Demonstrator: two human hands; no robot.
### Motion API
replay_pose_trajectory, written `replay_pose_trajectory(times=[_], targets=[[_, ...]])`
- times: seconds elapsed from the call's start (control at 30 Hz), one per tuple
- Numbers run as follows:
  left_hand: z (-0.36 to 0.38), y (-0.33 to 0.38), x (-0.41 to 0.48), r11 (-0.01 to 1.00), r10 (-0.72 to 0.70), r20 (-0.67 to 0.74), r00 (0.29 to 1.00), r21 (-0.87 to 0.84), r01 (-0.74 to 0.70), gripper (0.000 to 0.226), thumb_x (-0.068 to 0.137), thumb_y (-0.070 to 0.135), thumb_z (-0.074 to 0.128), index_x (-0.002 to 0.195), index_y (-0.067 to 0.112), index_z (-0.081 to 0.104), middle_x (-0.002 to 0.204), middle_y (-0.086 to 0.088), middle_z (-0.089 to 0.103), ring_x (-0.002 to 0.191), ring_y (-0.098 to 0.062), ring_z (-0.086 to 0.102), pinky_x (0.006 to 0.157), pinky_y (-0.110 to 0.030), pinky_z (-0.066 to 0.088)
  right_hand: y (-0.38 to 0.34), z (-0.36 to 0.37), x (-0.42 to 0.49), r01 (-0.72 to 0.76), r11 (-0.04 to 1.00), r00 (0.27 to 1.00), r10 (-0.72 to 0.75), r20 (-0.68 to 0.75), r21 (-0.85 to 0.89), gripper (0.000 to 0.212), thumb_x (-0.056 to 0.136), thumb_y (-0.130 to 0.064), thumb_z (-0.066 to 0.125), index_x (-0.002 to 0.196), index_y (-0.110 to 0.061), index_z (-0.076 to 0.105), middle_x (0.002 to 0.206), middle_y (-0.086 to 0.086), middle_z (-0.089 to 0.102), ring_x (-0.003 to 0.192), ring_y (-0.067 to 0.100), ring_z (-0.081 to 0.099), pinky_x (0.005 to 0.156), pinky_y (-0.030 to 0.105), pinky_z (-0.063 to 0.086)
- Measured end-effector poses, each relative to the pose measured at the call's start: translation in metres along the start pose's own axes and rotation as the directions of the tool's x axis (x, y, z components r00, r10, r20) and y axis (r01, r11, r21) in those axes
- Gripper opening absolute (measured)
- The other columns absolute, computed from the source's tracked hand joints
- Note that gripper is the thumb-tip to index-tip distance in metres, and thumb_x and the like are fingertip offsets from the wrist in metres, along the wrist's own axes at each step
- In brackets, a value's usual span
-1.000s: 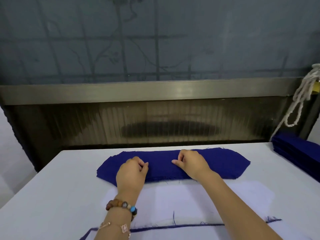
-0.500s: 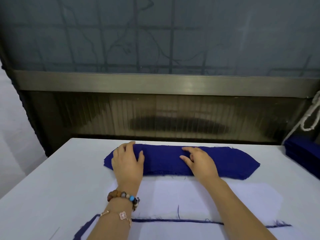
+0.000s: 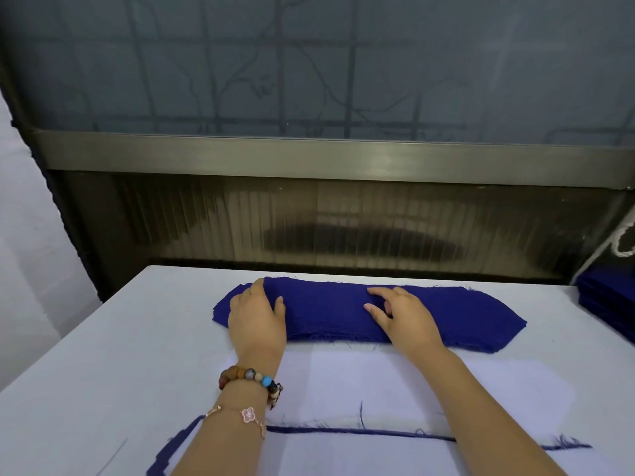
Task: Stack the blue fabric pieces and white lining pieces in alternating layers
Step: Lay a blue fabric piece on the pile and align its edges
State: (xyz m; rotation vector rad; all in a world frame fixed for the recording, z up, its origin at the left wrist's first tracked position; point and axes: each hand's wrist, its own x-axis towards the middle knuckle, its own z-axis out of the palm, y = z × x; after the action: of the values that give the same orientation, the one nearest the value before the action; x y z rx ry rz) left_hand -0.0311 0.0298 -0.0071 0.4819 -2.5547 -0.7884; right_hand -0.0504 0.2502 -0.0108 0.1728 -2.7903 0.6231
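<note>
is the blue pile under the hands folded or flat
Flat, unfolded: the blue stack lies spread on the table, its layered frayed edges showing along the near side.

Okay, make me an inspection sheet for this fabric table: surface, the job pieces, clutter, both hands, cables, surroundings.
Surface: white table, flat.
Job's things: blue fabric stack lies across the middle. A white lining piece lies flat in front of it. A blue fabric edge shows under a nearer white piece. A second blue stack sits at the right edge.
Clutter: loose blue thread on the lining.
Hands: left hand lies flat on the stack's left end. Right hand is on its middle with fingers bent; whether it pinches is unclear.
Cables: nothing seen; a white rope hangs at right.
Surroundings: metal rail and frosted window behind the table.
</note>
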Motion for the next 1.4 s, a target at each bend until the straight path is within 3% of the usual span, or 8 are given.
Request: replay_pose_trajectory(times=[0.27,0.6,0.7,0.87,1.03,1.23,1.3,1.4], targets=[[-0.004,-0.003,0.003,0.995,-0.1,-0.012,0.995,-0.015,0.1,0.061,0.096,0.035,0.057,0.146,0.009,0.034,0.142,-0.012,0.048,0.132,-0.029,0.041,0.105,-0.039,0.041,0.001,0.0,0.0,0.008,1.0,1.0,-0.008,-0.023,0.008,0.042,0.097,-0.039,0.051,0.137,-0.028,0.049,0.09,-0.009,0.043,0.084,0.006,0.043,0.069,0.02,0.038],[-0.006,-0.007,0.005,0.999,-0.035,-0.125,0.992,-0.029,0.031,0.041,0.097,0.024,0.057,0.136,0.012,0.052,0.138,-0.004,0.053,0.127,-0.023,0.046,0.104,-0.037,0.04,0.001,0.0,0.0,0.001,1.0,1.0,-0.001,-0.022,0.004,0.04,0.097,-0.037,0.05,0.136,-0.029,0.049,0.082,-0.011,0.042,0.079,0.006,0.044,0.067,0.019,0.037],[-0.009,-0.003,0.006,0.978,-0.016,-0.245,0.97,-0.203,-0.035,0.031,0.095,0.017,0.061,0.125,0.01,0.062,0.126,-0.007,0.062,0.118,-0.022,0.053,0.1,-0.034,0.043,0.001,0.0,0.0,0.001,1.0,1.0,-0.001,-0.022,0.015,0.04,0.097,-0.036,0.051,0.136,-0.029,0.05,0.077,-0.014,0.039,0.077,0.005,0.043,0.066,0.019,0.037],[-0.015,0.003,0.003,0.786,-0.079,-0.303,0.95,-0.605,-0.128,0.013,0.088,0.011,0.069,0.101,0.011,0.068,0.095,-0.002,0.068,0.083,-0.009,0.062,0.075,-0.016,0.053,0.0,-0.001,-0.001,0.005,1.0,1.0,-0.004,-0.026,0.028,0.038,0.097,-0.035,0.052,0.134,-0.028,0.052,0.073,-0.016,0.038,0.076,0.005,0.044,0.066,0.019,0.037],[-0.01,-0.003,0.011,0.737,-0.204,-0.224,0.953,-0.676,-0.001,0.027,0.095,0.015,0.06,0.121,0.009,0.064,0.103,-0.004,0.065,0.09,-0.013,0.058,0.069,-0.007,0.04,0.0,-0.001,-0.001,-0.015,0.999,1.0,0.015,-0.007,0.04,0.039,0.096,-0.035,0.053,0.135,-0.028,0.051,0.073,-0.014,0.041,0.07,0.005,0.043,0.064,0.018,0.036],[-0.003,-0.009,0.016,0.677,-0.28,-0.122,0.952,-0.728,0.106,0.02,0.099,0.013,0.053,0.113,0.007,0.066,0.107,-0.009,0.065,0.098,-0.022,0.06,0.087,-0.038,0.056,0.0,-0.003,0.002,-0.076,0.993,0.997,0.075,0.014,0.085,0.074,0.093,-0.034,0.06,0.151,-0.032,0.014,0.063,-0.007,0.055,0.058,0.008,0.052,0.05,0.016,0.038],[-0.002,-0.01,0.017,0.647,-0.293,-0.09,0.952,-0.752,0.128,0.017,0.099,0.013,0.052,0.109,0.01,0.065,0.106,-0.008,0.065,0.094,-0.02,0.06,0.082,-0.036,0.056,-0.001,-0.006,0.006,-0.085,0.995,0.996,0.084,0.027,0.055,0.081,0.091,-0.037,0.061,0.151,-0.038,0.005,0.062,-0.005,0.058,0.056,0.009,0.055,0.048,0.021,0.041],[0.0,-0.012,0.018,0.623,-0.31,-0.079,0.947,-0.77,0.139,0.012,0.099,0.014,0.053,0.103,0.016,0.064,0.102,-0.004,0.066,0.086,-0.015,0.061,0.072,-0.027,0.053,0.001,-0.013,0.019,-0.085,0.996,0.988,0.084,0.13,0.001,0.06,0.09,-0.042,0.06,0.141,-0.039,0.028,0.077,-0.009,0.06,0.072,0.011,0.06,0.059,0.026,0.051]])
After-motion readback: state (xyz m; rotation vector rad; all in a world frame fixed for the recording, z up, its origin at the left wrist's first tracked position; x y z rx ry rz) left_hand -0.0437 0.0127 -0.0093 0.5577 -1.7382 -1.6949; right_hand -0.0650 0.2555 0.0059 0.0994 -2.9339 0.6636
